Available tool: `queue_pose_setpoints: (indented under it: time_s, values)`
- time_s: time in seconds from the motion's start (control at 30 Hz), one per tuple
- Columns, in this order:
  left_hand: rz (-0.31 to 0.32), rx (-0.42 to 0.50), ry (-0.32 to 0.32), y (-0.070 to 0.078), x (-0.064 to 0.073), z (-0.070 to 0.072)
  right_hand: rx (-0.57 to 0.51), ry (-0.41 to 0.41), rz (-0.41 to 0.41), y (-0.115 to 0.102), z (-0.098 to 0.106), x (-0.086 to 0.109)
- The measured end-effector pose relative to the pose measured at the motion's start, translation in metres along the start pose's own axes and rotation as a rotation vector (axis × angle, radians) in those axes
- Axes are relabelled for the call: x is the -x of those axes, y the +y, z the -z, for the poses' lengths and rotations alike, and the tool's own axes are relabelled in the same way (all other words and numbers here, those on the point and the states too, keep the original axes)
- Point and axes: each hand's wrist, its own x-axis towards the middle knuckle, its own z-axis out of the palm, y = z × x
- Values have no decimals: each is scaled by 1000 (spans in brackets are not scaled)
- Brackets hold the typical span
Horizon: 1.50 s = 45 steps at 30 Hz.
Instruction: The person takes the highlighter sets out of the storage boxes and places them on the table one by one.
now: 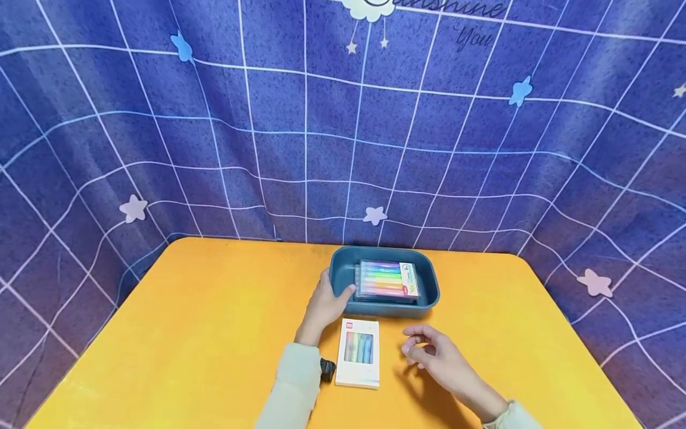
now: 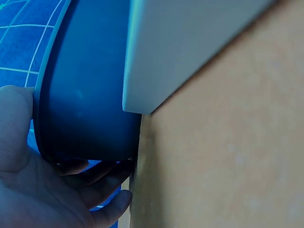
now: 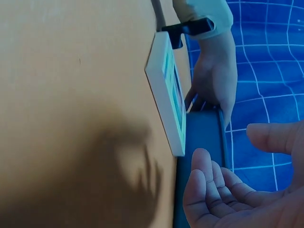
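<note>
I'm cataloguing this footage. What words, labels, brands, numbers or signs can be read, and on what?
"Sunshine": blue curtain, clipped by the top edge.
"You": same curtain, below it.
Label on the pen pack: too small to read.
Red logo and faint print on the white box: too small.

pen box (image 1: 358, 375) is lying on the table (image 1: 214, 316), so call that the clock centre. bin (image 1: 384, 310) sits just beyond it toward 1 o'clock, with the pen pack (image 1: 383, 280) lying inside. left hand (image 1: 324, 305) is at roughly 11, on the bin's 9 o'clock end. right hand (image 1: 438, 358) is at 3, apart from the box. curtain (image 1: 321, 149) hangs at 12, behind the table.
</note>
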Motion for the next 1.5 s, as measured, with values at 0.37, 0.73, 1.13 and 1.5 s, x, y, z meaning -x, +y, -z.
queue_pose_setpoints:
  time_s: [0.37,0.73,1.13,1.5]
  values:
    - [-13,11,-3,0,0,-1,100,32,67,-8,11,-7]
    - [-5,6,-7,-2,0,-1,176,99,128,-21,22,-19]
    - [1,0,-5,2,0,1,291,174,176,-27,33,-37]
    - [11,-2,-8,1,0,3,383,221,230,-35,44,-58]
